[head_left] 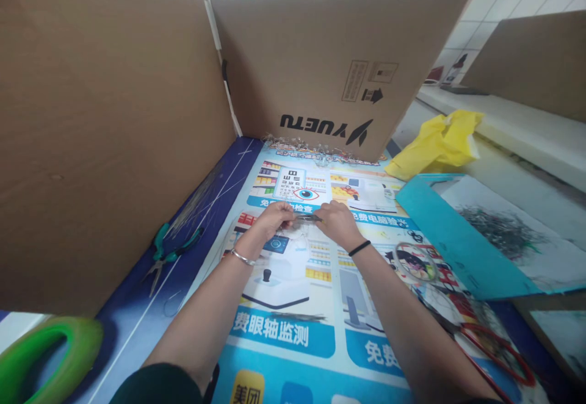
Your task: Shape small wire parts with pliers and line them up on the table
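Observation:
My left hand (277, 216), with a silver bangle at its wrist, is closed in a pinch over the middle of the printed sheet. My right hand (337, 221), a black band round its wrist, is closed too and faces it. Between them runs a short, thin, shiny metallic piece (306, 217), with one end in each hand's fingers. It is too small to tell its exact kind. Below the hands, a bundle of thin dark wires (300, 317) lies on the printed sheet (315, 337).
Teal-handled pliers (167, 251) and loose wires (196, 202) lie left; green tape (86, 343) is nearer. Cardboard panels (256, 44) stand behind and left. At right are red-handled scissors (494, 346), a clear ring (414, 262), a yellow bag (434, 144) and a blue tray (467, 239) of wire bits.

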Motion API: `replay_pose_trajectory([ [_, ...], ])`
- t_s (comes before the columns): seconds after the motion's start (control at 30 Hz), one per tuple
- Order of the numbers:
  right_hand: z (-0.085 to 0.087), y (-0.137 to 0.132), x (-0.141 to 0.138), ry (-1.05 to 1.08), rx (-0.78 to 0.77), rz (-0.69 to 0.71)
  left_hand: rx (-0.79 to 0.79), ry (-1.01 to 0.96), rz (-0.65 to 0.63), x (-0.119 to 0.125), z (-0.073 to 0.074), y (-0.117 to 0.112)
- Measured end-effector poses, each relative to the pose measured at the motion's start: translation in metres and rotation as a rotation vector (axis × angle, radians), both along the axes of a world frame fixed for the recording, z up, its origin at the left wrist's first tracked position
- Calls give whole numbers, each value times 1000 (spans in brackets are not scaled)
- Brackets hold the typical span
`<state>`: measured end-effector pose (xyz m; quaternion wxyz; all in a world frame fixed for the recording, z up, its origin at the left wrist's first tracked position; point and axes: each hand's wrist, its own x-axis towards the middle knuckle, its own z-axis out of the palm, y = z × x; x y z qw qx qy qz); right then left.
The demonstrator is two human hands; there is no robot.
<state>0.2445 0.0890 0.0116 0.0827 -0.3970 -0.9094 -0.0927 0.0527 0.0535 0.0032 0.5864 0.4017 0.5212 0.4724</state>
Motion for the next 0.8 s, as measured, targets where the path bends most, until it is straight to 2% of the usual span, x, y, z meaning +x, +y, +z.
replay_pose_trajectory([
  [0.2,5,-3,-2,-12,-18,-53,31,-36,60,2,-3,2],
  [0.33,13,-1,2,10,-51,-178,68,-68,106,2,-6,4],
  [0.43,21,-3,3,54,-31,-273,72,-95,201,4,-6,5],
  [0.53,26,-8,-1,146,2,-242,61,-110,313,6,-6,6],
  [0.63,26,-16,-9,94,-35,-150,59,-115,395,10,-7,6],
  [0.8,18,-23,-18,5,22,-230,85,-139,404,18,-6,4],
])
